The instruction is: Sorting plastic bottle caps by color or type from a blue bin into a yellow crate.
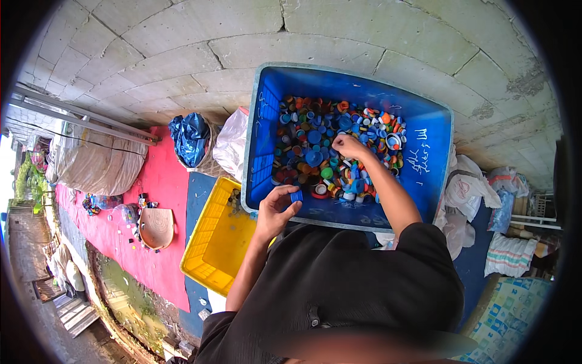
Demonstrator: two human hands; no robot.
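Note:
A large blue plastic crate (423,136) stands before me, its bottom covered with plastic bottle caps (313,136) of many colours and sizes. At the crate's near left rim, my left hand (276,211) holds a blue cap (296,196) between thumb and fingers. My right hand (348,146) reaches down over the middle of the caps with its fingers bent together; whether a cap is between the fingertips cannot be made out. A green round cap (326,173) and a wide blue lid (313,158) lie near it.
Left of the crate, a yellow plastic crate (213,245) holds some small caps. Beyond it, a shallow tan basket (157,227) lies on a pink mat (168,268). A block wall (327,50) rises behind. Filled sacks (466,182) stand at the right.

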